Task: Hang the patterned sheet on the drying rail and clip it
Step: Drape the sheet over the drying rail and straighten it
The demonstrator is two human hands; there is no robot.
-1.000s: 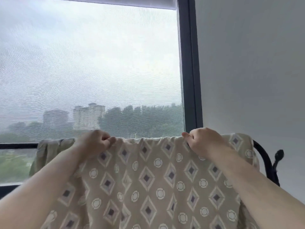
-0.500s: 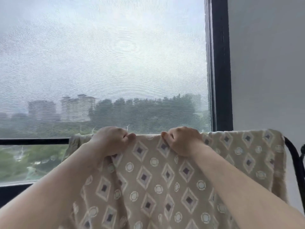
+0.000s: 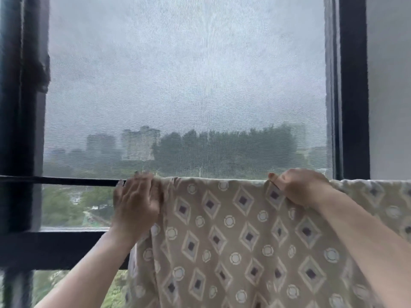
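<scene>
Rail is bare from the window frame at left up to the sheet's bunched left edge. Rightward the cloth runs out of view. Sheet: beige, diamond-and-ring print, draped over the rail, hanging down the near side. Left hand blurred, fingers fairly straight, laid flat on that bunched edge at the rail. Right hand curled, gripping the top fold further right along the rail.

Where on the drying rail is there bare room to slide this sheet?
Bare: the drying rail between the window frame and your left hand. Crowded: from there rightward the patterned sheet covers it, your right hand pinching its top edge.
</scene>
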